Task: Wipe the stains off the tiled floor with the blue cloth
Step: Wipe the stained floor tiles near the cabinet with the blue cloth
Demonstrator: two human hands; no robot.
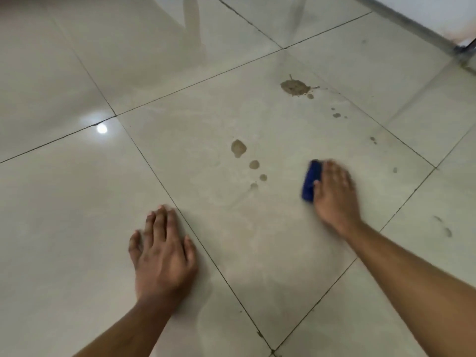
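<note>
A: The tiled floor (77,202) is looking glossy, its pale square tiles parted by dark grout lines; brown stains (294,87) are sitting as rounded blotches and small drops.

B: The blue cloth (310,180) is showing only as a folded edge, the rest hiding beneath the blurred right hand (333,193).

A: That hand is pressing on it, fingers fairly straight. The left hand (162,253) is resting flat on the tile, fingers spread, holding nothing.
</note>
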